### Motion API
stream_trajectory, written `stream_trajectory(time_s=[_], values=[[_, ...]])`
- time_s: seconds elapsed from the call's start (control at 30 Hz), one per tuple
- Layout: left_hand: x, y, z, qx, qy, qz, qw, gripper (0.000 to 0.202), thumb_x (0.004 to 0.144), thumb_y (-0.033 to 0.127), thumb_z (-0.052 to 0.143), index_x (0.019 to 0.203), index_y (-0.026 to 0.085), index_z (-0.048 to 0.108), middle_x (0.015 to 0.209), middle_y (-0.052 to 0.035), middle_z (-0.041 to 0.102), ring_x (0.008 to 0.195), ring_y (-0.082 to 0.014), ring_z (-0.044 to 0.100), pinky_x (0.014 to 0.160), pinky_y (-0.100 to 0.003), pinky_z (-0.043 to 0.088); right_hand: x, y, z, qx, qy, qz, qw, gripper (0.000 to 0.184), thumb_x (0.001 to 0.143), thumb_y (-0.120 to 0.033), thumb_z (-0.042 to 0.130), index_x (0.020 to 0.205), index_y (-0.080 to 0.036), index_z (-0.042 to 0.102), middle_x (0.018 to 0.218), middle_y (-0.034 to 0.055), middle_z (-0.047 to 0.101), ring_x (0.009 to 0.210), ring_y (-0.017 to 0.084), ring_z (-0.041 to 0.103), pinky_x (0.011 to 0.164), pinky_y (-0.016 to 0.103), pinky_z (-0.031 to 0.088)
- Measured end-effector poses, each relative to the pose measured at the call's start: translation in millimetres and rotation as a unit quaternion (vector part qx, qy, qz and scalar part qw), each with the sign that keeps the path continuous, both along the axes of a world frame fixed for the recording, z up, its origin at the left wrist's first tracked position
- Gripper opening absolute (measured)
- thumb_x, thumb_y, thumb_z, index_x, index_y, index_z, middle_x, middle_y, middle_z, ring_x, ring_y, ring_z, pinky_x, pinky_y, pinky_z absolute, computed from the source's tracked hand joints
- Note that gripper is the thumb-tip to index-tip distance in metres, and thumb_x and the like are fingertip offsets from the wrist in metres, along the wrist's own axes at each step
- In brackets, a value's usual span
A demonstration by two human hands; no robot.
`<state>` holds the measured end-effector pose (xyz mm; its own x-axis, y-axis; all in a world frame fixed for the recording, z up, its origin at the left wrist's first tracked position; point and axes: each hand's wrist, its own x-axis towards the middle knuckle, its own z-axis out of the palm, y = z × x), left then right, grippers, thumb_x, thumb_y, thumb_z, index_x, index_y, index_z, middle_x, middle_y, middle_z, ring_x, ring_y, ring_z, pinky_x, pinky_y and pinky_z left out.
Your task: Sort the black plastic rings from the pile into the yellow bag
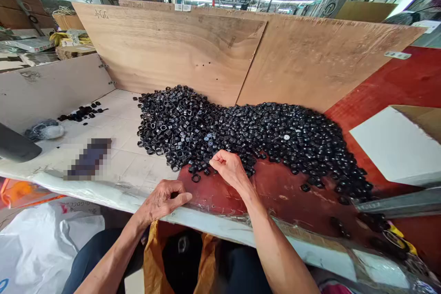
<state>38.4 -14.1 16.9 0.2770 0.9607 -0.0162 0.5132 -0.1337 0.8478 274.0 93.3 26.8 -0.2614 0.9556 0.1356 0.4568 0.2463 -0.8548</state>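
My right hand (228, 167) is at the front of a long heap of small black plastic parts. Its fingers are pinched together, and whatever they may hold is hidden. Ring-shaped black pieces (172, 124) make up the left of the heap; rounder black caps (285, 128) lie to the right. One loose black ring (196, 178) sits on the red surface between my hands. My left hand (167, 200) rests at the table's front edge, thumb stretched out and fingers loosely bent, with nothing visible in it. Below it hangs an orange-brown bag (155, 262) with its mouth open and a dark interior.
Plywood boards (179, 50) wall off the back of the table. A white box (392, 147) stands at right, near a grey metal bar (399, 203). On the left are a blurred-out dark item (90, 158), a plastic-wrapped bundle (44, 129) and scattered black pieces (82, 113).
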Motion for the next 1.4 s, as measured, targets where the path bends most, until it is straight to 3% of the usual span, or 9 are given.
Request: stream_trajectory(time_s=[0.07,0.17,0.33,0.57,0.73,0.87,1.1,1.27,1.4], values=[[4,4,-8.0,0.012,0.028,0.057,0.998,0.039,0.094,0.048,0.062,0.071,0.018,0.062,0.062,0.0036,0.053,0.058,-0.0116,0.046,0.056,-0.025,0.033,2,0,-2.0,-0.012,-0.047,0.065,0.997,0.003,0.082,-0.023,0.067,0.080,-0.020,0.066,0.069,-0.0038,0.061,0.064,0.014,0.053,0.064,0.026,0.040],[10,11,-20.7,0.051,0.064,0.109,0.991,0.020,0.089,0.040,0.071,0.091,0.019,0.067,0.071,0.0034,0.061,0.062,-0.0135,0.053,0.062,-0.026,0.041,-1,-7,-10.0,0.046,-0.118,0.104,0.987,0.017,0.079,-0.013,0.072,0.093,-0.021,0.067,0.085,-0.0011,0.064,0.075,0.016,0.059,0.072,0.027,0.044],[14,16,-28.7,0.088,0.103,0.128,0.982,0.023,0.086,0.027,0.074,0.107,0.022,0.068,0.084,0.0011,0.067,0.070,-0.0160,0.062,0.070,-0.028,0.051,-11,-14,-28.1,0.114,-0.174,0.115,0.972,0.017,0.085,-0.007,0.069,0.093,-0.021,0.064,0.097,0.0038,0.064,0.083,0.019,0.061,0.077,0.030,0.046],[16,14,-27.5,0.100,0.113,0.139,0.979,0.022,0.087,0.022,0.072,0.109,0.022,0.067,0.094,-0.0003,0.069,0.077,-0.0165,0.067,0.077,-0.030,0.056,-17,-15,-29.1,0.095,-0.106,0.113,0.983,0.016,0.085,-0.009,0.067,0.096,-0.020,0.066,0.092,0.0022,0.067,0.076,0.017,0.061,0.073,0.029,0.047],[14,10,-24.9,0.117,0.078,0.137,0.981,0.025,0.088,0.022,0.070,0.112,0.022,0.066,0.092,-0.0004,0.070,0.081,-0.0168,0.068,0.076,-0.029,0.057,-23,-19,-24.5,0.022,0.012,0.130,0.991,0.025,0.082,-0.016,0.071,0.107,-0.021,0.069,0.093,0.0019,0.071,0.076,0.017,0.066,0.071,0.029,0.053],[11,6,-21.7,0.151,0.029,0.085,0.985,0.033,0.094,0.022,0.065,0.127,0.025,0.067,0.109,-0.0030,0.074,0.083,-0.0149,0.071,0.077,-0.027,0.058,-30,-28,-26.8,0.006,0.046,0.179,0.983,0.035,0.082,-0.015,0.070,0.117,-0.023,0.067,0.098,0.0017,0.075,0.082,0.017,0.071,0.078,0.031,0.056],[7,2,-22.0,0.143,-0.032,0.139,0.979,0.021,0.094,0.029,0.070,0.113,0.023,0.074,0.106,-0.0039,0.081,0.092,-0.0195,0.076,0.085,-0.031,0.060,-32,-32,-23.8,-0.008,0.067,0.219,0.973,0.022,0.090,-0.017,0.062,0.111,-0.023,0.065,0.096,0.0011,0.077,0.082,0.017,0.074,0.078,0.029,0.056],[7,3,-22.1,0.056,-0.108,0.183,0.976,0.022,0.090,0.034,0.072,0.106,0.019,0.075,0.087,-0.0027,0.079,0.069,-0.0154,0.070,0.067,-0.026,0.056,-29,-28,-19.4,0.043,0.037,0.127,0.990,0.006,0.082,-0.019,0.064,0.087,-0.022,0.063,0.073,-0.0024,0.065,0.065,0.014,0.060,0.066,0.027,0.048],[6,4,-23.5,0.063,-0.112,0.171,0.977,0.024,0.089,0.035,0.071,0.107,0.018,0.075,0.088,-0.0040,0.079,0.074,-0.0162,0.070,0.069,-0.026,0.055,-30,-31,-14.4,-0.043,0.064,0.179,0.981,0.016,0.085,-0.031,0.070,0.099,-0.022,0.067,0.081,-0.0019,0.067,0.069,0.015,0.061,0.065,0.026,0.047]])
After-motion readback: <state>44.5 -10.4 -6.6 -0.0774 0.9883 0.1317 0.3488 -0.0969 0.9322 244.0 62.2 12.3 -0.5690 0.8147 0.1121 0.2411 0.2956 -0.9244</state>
